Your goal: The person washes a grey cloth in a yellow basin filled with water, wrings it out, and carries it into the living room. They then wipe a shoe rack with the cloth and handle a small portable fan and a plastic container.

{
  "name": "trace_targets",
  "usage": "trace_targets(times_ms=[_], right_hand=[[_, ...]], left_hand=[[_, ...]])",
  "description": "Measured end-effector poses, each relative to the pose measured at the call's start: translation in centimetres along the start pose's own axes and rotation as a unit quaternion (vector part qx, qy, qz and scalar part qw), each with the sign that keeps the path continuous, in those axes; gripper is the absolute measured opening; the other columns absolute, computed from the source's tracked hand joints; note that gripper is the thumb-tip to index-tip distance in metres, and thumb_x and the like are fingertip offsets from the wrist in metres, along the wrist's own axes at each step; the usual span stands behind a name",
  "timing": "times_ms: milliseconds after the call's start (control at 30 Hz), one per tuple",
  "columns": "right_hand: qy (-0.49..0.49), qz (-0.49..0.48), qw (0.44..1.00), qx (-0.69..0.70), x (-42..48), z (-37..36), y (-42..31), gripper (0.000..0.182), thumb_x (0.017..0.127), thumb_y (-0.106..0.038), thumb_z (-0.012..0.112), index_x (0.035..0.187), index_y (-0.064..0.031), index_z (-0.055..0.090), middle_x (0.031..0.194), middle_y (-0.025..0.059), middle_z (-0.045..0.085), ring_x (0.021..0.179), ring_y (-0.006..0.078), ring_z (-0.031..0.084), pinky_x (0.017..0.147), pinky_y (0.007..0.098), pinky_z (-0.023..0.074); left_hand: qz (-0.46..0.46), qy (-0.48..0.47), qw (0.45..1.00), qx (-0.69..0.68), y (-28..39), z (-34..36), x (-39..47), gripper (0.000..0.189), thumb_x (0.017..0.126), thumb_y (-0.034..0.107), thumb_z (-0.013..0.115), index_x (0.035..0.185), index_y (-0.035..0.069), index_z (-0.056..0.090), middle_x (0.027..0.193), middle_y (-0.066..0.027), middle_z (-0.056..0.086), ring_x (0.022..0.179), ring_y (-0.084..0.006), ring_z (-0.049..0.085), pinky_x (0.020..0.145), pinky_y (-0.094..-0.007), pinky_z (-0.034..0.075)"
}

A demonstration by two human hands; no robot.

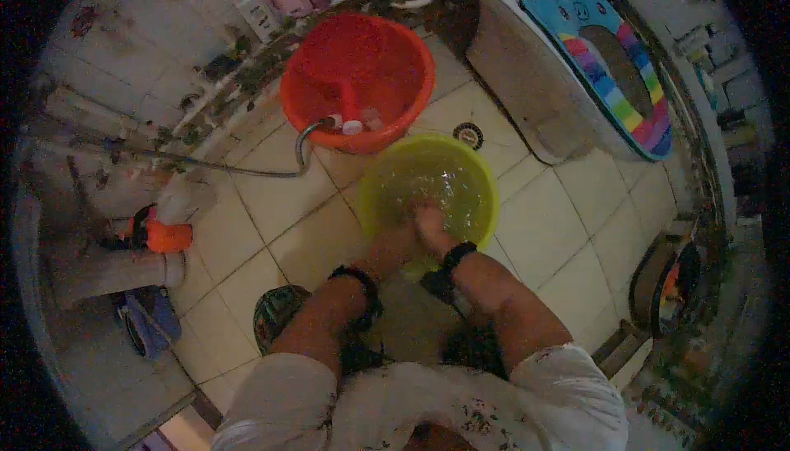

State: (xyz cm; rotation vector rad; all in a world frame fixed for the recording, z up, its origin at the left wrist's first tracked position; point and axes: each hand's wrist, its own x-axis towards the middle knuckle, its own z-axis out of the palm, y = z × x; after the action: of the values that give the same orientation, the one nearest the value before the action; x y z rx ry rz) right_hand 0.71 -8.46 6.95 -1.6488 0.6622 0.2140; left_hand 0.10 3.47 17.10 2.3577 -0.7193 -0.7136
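A yellow-green plastic basin (pixel 489 173) with rippling water stands on the floor in front of me. Both my hands are down inside it, close together. My left hand (pixel 395 238) reaches in from the lower left and is blurred and dim. My right hand (pixel 431 222) is beside it, with the fingers towards the basin's middle. Whether either hand grips anything under the water cannot be made out. Dark bands circle both my wrists. Just beyond, a red plastic basin (pixel 426 84) holds a red dipper-like object (pixel 349 102) and the end of a flexible hose (pixel 265 173).
A toilet with a rainbow-striped seat cover (pixel 636 119) stands at the upper right. A round floor drain (pixel 468 136) lies by the yellow-green basin. The hose runs off to the left, where an orange object (pixel 170 237) and a blue object (pixel 151 321) are near the wall.
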Motion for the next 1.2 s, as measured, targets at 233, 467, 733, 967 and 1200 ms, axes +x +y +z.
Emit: trace_targets(times_ms=[233, 467, 733, 967, 1200], right_hand=[[-0.081, 0.022, 0.994, 0.07, 0.8, -1.3, -1.2, 0.041, 0.083, -0.04, 0.041, 0.101, -0.0043, 0.049, 0.09, 0.0097, 0.053, 0.077, 0.0193, 0.05, 0.067, 0.0347, 0.0405], [-0.224, 0.167, 0.934, 0.224, -7.3, -3.7, -15.6, 0.059, 0.081, -0.046, 0.043, 0.122, -0.0052, 0.032, 0.116, 0.0083, 0.042, 0.103, 0.0203, 0.042, 0.086, 0.0343, 0.0335], [-0.257, -0.006, 0.963, 0.081, -12.4, -5.8, -12.7, 0.046, 0.078, -0.032, 0.055, 0.113, -0.0055, 0.039, 0.104, 0.0051, 0.048, 0.09, 0.0178, 0.048, 0.068, 0.0324, 0.0437], [-0.242, 0.113, 0.963, -0.019, -22.8, -5.6, -34.9, 0.063, 0.073, -0.035, 0.059, 0.12, -0.0021, 0.032, 0.112, 0.0121, 0.044, 0.098, 0.0233, 0.046, 0.084, 0.0357, 0.0362], [-0.347, -0.073, 0.933, 0.07, -35.2, -5.4, -52.5, 0.065, 0.067, -0.024, 0.067, 0.118, -0.001, 0.034, 0.111, 0.0077, 0.046, 0.101, 0.0205, 0.044, 0.088, 0.0333, 0.0334]], left_hand=[[-0.068, -0.002, 0.997, 0.048, -0.1, 1.2, 2.3, 0.025, 0.075, 0.018, 0.049, 0.089, -0.004, 0.05, 0.079, -0.0202, 0.057, 0.07, -0.0316, 0.056, 0.062, -0.0383, 0.044], [-0.017, 0.287, 0.913, -0.289, 2.1, -3.3, 1.8, 0.033, 0.073, 0.022, 0.056, 0.099, 0.003, 0.051, 0.086, -0.0146, 0.057, 0.075, -0.0278, 0.055, 0.065, -0.0342, 0.045], [-0.145, 0.121, 0.859, -0.475, 7.1, -11.5, -7.8, 0.036, 0.072, 0.029, 0.06, 0.094, 0.001, 0.053, 0.078, -0.0128, 0.057, 0.074, -0.0221, 0.054, 0.067, -0.0331, 0.043], [-0.074, 0.178, 0.926, -0.326, 15.3, -28.9, -18.2, 0.028, 0.08, 0.025, 0.051, 0.088, -0.002, 0.054, 0.073, -0.0111, 0.055, 0.071, -0.019, 0.053, 0.064, -0.031, 0.042], [-0.087, 0.292, 0.86, -0.409, 24.9, -38.6, -28.3, 0.024, 0.084, 0.019, 0.046, 0.097, -0.001, 0.051, 0.082, -0.004, 0.055, 0.074, -0.0112, 0.05, 0.064, -0.0267, 0.042]])
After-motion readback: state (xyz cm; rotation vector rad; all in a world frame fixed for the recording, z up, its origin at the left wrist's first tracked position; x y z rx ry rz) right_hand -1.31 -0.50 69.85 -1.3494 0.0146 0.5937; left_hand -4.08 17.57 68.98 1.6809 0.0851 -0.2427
